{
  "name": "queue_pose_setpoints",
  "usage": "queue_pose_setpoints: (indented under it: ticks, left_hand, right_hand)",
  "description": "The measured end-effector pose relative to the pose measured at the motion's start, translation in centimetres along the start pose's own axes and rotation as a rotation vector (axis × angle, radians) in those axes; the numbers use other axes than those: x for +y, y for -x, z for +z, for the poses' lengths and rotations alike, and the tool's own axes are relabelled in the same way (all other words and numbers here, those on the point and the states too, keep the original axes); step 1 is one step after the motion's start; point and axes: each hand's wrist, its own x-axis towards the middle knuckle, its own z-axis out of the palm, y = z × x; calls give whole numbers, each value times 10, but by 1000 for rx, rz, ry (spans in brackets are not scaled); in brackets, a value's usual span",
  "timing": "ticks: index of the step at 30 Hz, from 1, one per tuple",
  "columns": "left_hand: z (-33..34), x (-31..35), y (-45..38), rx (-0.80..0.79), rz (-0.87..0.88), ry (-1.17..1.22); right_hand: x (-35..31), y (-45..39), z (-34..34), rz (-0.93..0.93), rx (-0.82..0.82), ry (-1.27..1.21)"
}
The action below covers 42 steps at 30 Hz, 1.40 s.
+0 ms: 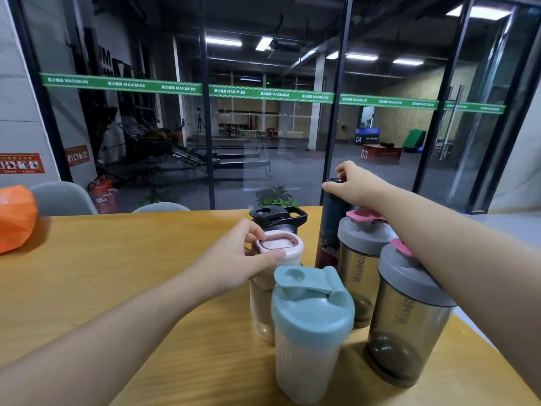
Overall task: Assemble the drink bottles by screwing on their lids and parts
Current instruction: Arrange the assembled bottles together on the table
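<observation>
Left hand (234, 259) grips pink lid (278, 244) (thumb nearest)

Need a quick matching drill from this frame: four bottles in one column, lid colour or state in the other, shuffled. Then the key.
Column 1
1. nearest bottle
2. bottle under the left hand
3. tall dark bottle
4. smoky bottle at front right

Column 2
A. grey lid with a pink flip cap
B. pale pink lid, pinched by fingers
C. teal lid, no hand on it
D. black cap, gripped by the right hand

Pairs: 1-C, 2-B, 3-D, 4-A

The left hand holds the pink lid; the right hand is on the black cap.
</observation>
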Motion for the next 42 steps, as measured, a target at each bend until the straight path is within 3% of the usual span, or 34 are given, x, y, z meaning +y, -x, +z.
queue_pose_setpoints:
  ticks: [9,15,23,33,37,42]
  left_hand:
    - [13,-1,-1,45,65,112]
    - [10,-3,-26,365,63,-92]
    - [16,-2,-73,281,-4,-23]
    - [9,-11,-72,183,-48,77]
    - [9,-4,-57,207,77,-30]
    - [2,12,-20,182,484,-225]
  right_hand:
    - [-1,2,-1,21,-5,-13]
    - [-1,2,0,15,-8,-8]
    - [0,0,0,10,-16,-21]
    - [2,-2,1,-4,-18,-43]
    - [1,-1,-2,-12,10,-47]
    - [-7,4,-12,-93,136,-134]
